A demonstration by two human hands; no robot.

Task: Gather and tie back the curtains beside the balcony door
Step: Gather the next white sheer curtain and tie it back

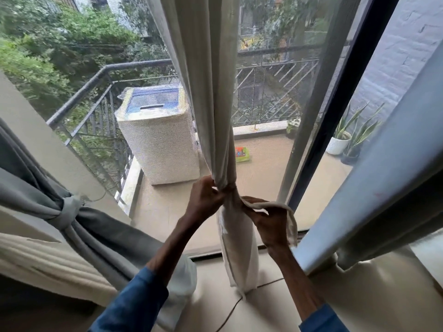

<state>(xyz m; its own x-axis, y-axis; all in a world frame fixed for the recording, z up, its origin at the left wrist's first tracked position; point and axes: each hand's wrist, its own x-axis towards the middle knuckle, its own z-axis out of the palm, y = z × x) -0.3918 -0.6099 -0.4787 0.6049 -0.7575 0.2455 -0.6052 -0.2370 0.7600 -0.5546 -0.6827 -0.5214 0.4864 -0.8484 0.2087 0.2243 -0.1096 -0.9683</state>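
A cream curtain (211, 104) hangs bunched in front of the balcony screen, cinched at a narrow waist. My left hand (206, 197) grips the gathered cloth at that waist. Just to its right, my right hand (268, 224) pinches a cream tie strip (291, 221) that runs from the waist and droops over my fingers. Below the waist the curtain's lower part (241, 257) falls to the floor. At the left, a grey curtain (100, 224) is bound with a knotted grey band (68, 212).
Another grey curtain (383, 178) hangs at the right by the dark door frame (335, 111). Behind the screen stand a covered washing machine (158, 135), an iron railing (96, 97), potted plants (345, 137) and a small green tray (242, 155). A cord (237, 305) crosses the floor.
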